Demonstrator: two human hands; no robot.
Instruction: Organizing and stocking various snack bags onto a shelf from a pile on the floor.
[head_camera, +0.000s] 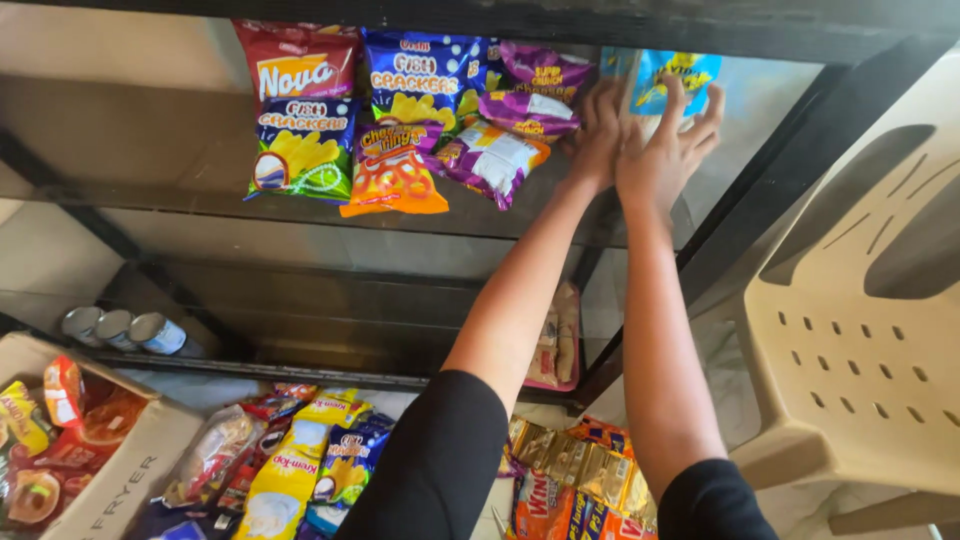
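Currently both hands work at the shelf (200, 190). Right hand (668, 150): fingers spread flat on the blue packet (672, 75), pressing, not gripping it. Left hand (598, 135): fingers extended at the packet's left edge. Seat the packet upright at the row's right end, beside the purple packet (528, 108); avoid crushing it.
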